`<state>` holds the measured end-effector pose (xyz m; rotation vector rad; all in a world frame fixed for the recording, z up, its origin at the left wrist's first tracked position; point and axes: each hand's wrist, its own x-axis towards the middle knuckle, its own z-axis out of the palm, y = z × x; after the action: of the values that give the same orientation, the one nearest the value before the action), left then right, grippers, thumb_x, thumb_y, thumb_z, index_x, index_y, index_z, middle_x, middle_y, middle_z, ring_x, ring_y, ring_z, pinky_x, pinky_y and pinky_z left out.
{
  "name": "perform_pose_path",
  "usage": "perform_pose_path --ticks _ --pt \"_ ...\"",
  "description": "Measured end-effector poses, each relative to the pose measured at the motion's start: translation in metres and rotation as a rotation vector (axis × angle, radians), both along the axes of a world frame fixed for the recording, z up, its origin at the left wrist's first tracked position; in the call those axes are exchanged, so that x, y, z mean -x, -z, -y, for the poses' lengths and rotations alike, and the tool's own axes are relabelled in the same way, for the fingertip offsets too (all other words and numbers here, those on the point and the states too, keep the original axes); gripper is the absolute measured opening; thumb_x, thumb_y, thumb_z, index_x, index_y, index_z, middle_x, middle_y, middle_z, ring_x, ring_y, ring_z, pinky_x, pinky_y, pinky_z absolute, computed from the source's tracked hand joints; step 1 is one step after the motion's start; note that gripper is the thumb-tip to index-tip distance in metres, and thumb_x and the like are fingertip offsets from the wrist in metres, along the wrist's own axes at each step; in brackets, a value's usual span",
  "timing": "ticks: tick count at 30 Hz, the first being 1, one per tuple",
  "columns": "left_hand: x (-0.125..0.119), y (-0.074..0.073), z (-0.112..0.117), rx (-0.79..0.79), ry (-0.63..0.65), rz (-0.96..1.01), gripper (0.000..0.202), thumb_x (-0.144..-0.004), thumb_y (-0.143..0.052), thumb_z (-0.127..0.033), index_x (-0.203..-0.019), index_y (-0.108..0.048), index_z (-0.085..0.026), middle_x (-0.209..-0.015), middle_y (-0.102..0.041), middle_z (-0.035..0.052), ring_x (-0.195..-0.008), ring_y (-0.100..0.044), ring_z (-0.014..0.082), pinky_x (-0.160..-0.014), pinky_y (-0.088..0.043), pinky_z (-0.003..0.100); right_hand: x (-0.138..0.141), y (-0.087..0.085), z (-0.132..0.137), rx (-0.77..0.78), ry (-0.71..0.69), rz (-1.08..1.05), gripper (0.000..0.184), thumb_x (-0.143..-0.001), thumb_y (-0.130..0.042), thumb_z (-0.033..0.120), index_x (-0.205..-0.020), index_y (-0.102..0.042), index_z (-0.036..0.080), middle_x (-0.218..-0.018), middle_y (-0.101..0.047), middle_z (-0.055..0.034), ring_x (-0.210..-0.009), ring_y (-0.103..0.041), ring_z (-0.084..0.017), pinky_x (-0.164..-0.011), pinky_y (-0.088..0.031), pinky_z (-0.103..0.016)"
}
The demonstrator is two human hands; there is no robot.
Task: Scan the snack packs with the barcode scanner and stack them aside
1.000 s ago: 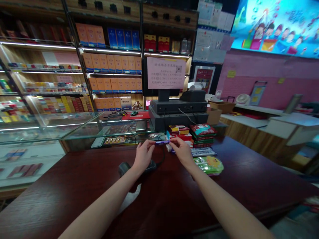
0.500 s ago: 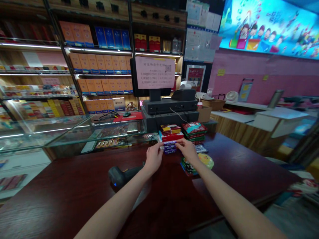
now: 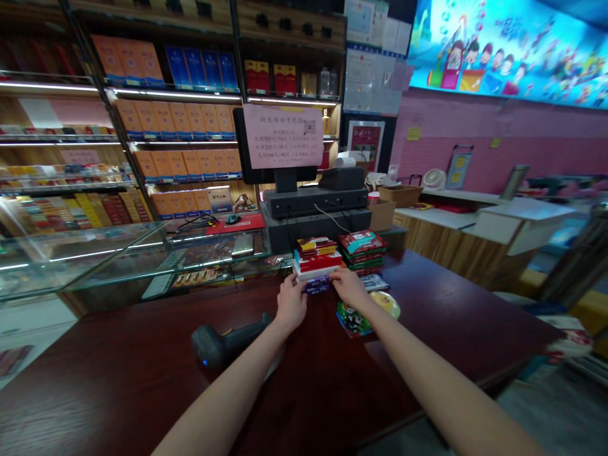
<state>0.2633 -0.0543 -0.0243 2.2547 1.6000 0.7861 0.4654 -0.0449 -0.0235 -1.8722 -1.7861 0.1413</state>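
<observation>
Several small purple packs point(image 3: 317, 285) lie stacked on the dark red counter, up against a white and red box point(image 3: 319, 265) with yellow-red packets on top. My left hand point(image 3: 291, 302) is at their left end, fingers bent, thumb touching the purple packs. At the right end, the curled fingers of my right hand point(image 3: 350, 286) press close to the packs and the box's corner. Under my right wrist are a green packet point(image 3: 354, 320) and a round yellow packet point(image 3: 387, 305). A black barcode scanner point(image 3: 221, 345) rests left of my left forearm.
Behind the packs stands a cash register point(image 3: 316, 206) with a sign-covered screen point(image 3: 284, 136). Red and green packets point(image 3: 361, 250) are piled to the right, near a blue-white packet point(image 3: 374, 282). A glass display case point(image 3: 209, 253) borders the counter point(image 3: 441, 323) at the back left.
Both hands have pushed the purple packs slightly away, against the white and red box. The purple stack now shows lower, beneath the box's white front. The view has turned slightly right.
</observation>
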Motion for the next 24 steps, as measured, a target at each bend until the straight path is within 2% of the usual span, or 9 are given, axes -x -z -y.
perform_pose_path --ticks 7,15,24 --pt "-0.0022 0.0042 -0.0029 0.026 -0.015 -0.062 0.045 -0.086 -0.054 -0.014 -0.128 -0.065 -0.024 -0.150 -0.044 0.0082 -0.130 -0.047 0.0257 -0.105 -0.046 0.039 -0.0006 0.0025 -0.0010 0.080 0.008 0.073 0.035 -0.088 -0.052 0.018 -0.110 -0.077 0.028 -0.131 -0.064 -0.0042 -0.120 -0.058 -0.026 -0.106 -0.043 -0.038" --pt "-0.0021 0.0062 -0.0054 0.050 -0.016 -0.057 0.044 -0.085 -0.055 -0.015 -0.127 -0.066 -0.025 -0.151 -0.043 0.0076 -0.128 -0.048 0.0252 -0.105 -0.045 0.038 0.0015 0.0029 -0.0006 0.117 -0.010 0.094 0.039 -0.089 -0.049 0.017 -0.117 -0.074 0.029 -0.132 -0.064 -0.0033 -0.121 -0.058 -0.024 -0.105 -0.043 -0.036" --pt "-0.0020 0.0093 -0.0078 0.014 -0.001 -0.021 0.044 -0.085 -0.054 -0.014 -0.125 -0.067 -0.022 -0.148 -0.046 0.0106 -0.127 -0.049 0.0265 -0.102 -0.047 0.041 0.0026 -0.0014 0.0048 0.102 0.007 0.090 0.037 -0.089 -0.050 0.019 -0.112 -0.076 0.030 -0.126 -0.069 -0.0037 -0.114 -0.062 -0.025 -0.098 -0.047 -0.037"
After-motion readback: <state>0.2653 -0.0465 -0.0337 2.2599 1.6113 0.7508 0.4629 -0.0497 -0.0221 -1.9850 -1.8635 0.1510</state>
